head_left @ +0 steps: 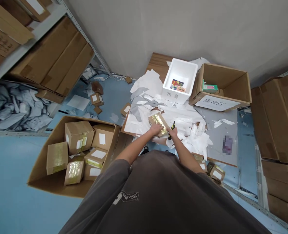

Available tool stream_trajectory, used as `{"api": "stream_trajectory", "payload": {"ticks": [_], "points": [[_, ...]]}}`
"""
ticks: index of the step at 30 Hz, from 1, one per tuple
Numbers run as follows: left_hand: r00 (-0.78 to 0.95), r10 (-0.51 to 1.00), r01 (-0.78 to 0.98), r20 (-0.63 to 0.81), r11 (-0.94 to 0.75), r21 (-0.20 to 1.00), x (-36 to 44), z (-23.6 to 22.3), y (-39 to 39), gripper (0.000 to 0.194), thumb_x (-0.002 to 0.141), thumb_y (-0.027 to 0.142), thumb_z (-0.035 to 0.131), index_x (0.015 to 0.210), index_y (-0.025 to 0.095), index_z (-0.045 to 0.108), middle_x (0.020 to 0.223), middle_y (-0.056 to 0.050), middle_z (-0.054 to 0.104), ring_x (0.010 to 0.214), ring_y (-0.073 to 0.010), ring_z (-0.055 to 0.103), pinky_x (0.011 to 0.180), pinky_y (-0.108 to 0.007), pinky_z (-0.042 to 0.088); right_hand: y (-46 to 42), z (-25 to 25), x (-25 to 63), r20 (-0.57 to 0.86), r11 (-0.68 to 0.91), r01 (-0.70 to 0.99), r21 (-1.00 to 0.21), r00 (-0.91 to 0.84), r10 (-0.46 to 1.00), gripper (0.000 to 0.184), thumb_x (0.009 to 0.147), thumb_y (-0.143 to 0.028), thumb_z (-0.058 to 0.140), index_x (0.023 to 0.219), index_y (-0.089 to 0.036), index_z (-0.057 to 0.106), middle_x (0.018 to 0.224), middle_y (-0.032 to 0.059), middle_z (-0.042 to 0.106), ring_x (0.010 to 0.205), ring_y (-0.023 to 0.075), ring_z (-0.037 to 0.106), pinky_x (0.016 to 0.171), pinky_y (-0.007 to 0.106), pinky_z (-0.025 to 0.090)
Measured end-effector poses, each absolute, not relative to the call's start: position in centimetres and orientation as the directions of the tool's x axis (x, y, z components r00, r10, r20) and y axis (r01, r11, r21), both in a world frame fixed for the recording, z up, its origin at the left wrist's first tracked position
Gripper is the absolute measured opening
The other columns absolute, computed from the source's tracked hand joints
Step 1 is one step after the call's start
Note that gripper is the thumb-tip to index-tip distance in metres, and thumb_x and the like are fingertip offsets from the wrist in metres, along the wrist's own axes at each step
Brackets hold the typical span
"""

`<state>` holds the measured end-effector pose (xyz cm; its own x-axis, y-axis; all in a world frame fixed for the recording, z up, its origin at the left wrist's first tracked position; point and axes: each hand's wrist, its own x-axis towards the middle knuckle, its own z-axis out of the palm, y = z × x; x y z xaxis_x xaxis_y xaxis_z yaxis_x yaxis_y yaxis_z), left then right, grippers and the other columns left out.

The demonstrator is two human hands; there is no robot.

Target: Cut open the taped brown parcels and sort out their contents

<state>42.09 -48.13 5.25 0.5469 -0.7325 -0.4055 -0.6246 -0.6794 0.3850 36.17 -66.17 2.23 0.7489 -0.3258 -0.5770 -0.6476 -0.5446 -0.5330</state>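
A small cardboard box (pixel 161 121) with shiny yellowish tape across its top rests at the near edge of the paper-strewn table. My left hand (pixel 155 128) grips its near left side, with the fingers over the tape. Against its right edge is my right hand (pixel 173 132), closed around a black and yellow box cutter (pixel 173 124). The cutter stands at a slant in the fist, and its blade cannot be made out. Crumpled and torn white paper (pixel 146 83) lies behind the box and to both sides.
Behind stand a white foam box (pixel 180 70) with small colourful packs and an open carton (pixel 236 76) holding a green package. At left a large carton (pixel 118 136) holds several taped boxes. Shelves with big cartons (pixel 53 55) flank both sides. Small boxes (pixel 96 98) lie on the floor.
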Motion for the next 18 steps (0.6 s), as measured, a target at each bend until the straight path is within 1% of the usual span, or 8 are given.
{"api": "stream_trajectory", "payload": {"ticks": [2, 4, 7, 9, 11, 13, 16, 18], "points": [[0.548, -0.73, -0.63, -0.408, -0.681, 0.372, 42.7, 5.5, -48.2, 0.043, 0.093, 0.022, 0.065, 0.135, 0.024, 0.073, 0.142, -0.019, 0.063, 0.145, -0.0384, 0.048, 0.124, -0.057, 0.03, -66.2, 2.0, 36.7, -0.579, -0.519, -0.679, -0.519, 0.726, -0.372, 0.043, 0.091, -0.044, 0.069, 0.122, -0.018, 0.056, 0.09, 0.0009, 0.069, 0.072, 0.0178, 0.064, 0.06, 0.023, 0.052], [0.547, -0.728, -0.648, -0.414, -0.681, 0.341, 42.9, 5.6, -48.1, 0.039, 0.093, 0.021, 0.064, 0.131, 0.022, 0.075, 0.144, -0.019, 0.063, 0.145, -0.0374, 0.048, 0.122, -0.054, 0.034, -66.4, 2.0, 37.3, -0.587, -0.467, -0.719, -0.514, 0.692, -0.42, 0.045, 0.089, -0.041, 0.072, 0.123, -0.018, 0.054, 0.098, 0.0022, 0.07, 0.073, 0.0167, 0.064, 0.061, 0.023, 0.053], [0.588, -0.712, -0.634, -0.384, -0.701, 0.328, 42.2, 5.4, -47.8, 0.047, 0.093, 0.023, 0.065, 0.14, 0.023, 0.068, 0.159, -0.016, 0.055, 0.15, -0.0352, 0.045, 0.123, -0.05, 0.035, -67.3, 2.4, 38.0, -0.6, -0.434, -0.724, -0.536, 0.688, -0.407, 0.051, 0.088, -0.041, 0.077, 0.126, -0.019, 0.051, 0.104, 0.0047, 0.071, 0.071, 0.0166, 0.065, 0.061, 0.024, 0.053], [0.624, -0.683, -0.592, -0.379, -0.73, 0.342, 41.5, 5.1, -47.7, 0.054, 0.095, 0.024, 0.063, 0.149, 0.025, 0.061, 0.167, -0.013, 0.049, 0.153, -0.0334, 0.044, 0.125, -0.048, 0.034, -68.2, 3.0, 37.6, -0.595, -0.45, -0.696, -0.559, 0.715, -0.366, 0.048, 0.096, -0.047, 0.071, 0.128, -0.02, 0.049, 0.098, 0.0042, 0.071, 0.066, 0.0175, 0.065, 0.06, 0.025, 0.052], [0.644, -0.655, -0.556, -0.396, -0.756, 0.346, 41.1, 4.8, -47.7, 0.06, 0.095, 0.023, 0.062, 0.155, 0.023, 0.054, 0.166, -0.014, 0.051, 0.152, -0.0332, 0.046, 0.125, -0.048, 0.033, -69.3, 3.8, 36.3, -0.596, -0.466, -0.651, -0.599, 0.751, -0.283, 0.038, 0.108, -0.053, 0.05, 0.128, -0.021, 0.049, 0.086, 0.0014, 0.07, 0.06, 0.0181, 0.064, 0.06, 0.026, 0.052], [0.648, -0.642, -0.552, -0.409, -0.766, 0.33, 41.1, 4.6, -47.8, 0.067, 0.093, 0.023, 0.066, 0.158, 0.018, 0.049, 0.158, -0.019, 0.058, 0.149, -0.0345, 0.049, 0.124, -0.049, 0.033, -70.2, 4.4, 34.6, -0.625, -0.495, -0.595, -0.633, 0.77, -0.126, 0.039, 0.114, -0.053, 0.032, 0.123, -0.022, 0.054, 0.074, -0.0018, 0.067, 0.055, 0.0182, 0.063, 0.061, 0.026, 0.052], [0.638, -0.649, -0.568, -0.415, -0.76, 0.315, 41.6, 4.4, -47.9, 0.077, 0.088, 0.022, 0.073, 0.159, 0.013, 0.047, 0.146, -0.023, 0.066, 0.144, -0.0361, 0.054, 0.122, -0.049, 0.032, -70.9, 5.2, 32.9, -0.678, -0.624, -0.488, -0.61, 0.73, 0.092, 0.036, 0.114, -0.048, 0.036, 0.109, -0.023, 0.062, 0.071, -0.0025, 0.068, 0.059, 0.0181, 0.064, 0.066, 0.025, 0.051], [0.631, -0.656, -0.578, -0.415, -0.754, 0.312, 41.9, 4.3, -47.9, 0.082, 0.083, 0.02, 0.078, 0.159, 0.014, 0.047, 0.145, -0.022, 0.067, 0.143, -0.0365, 0.056, 0.121, -0.048, 0.033, -70.8, 5.6, 33.0, -0.674, -0.739, -0.386, -0.551, 0.728, 0.122, 0.033, 0.112, -0.043, 0.044, 0.101, -0.023, 0.067, 0.082, 0.0002, 0.074, 0.072, 0.0191, 0.068, 0.073, 0.025, 0.05]]}}
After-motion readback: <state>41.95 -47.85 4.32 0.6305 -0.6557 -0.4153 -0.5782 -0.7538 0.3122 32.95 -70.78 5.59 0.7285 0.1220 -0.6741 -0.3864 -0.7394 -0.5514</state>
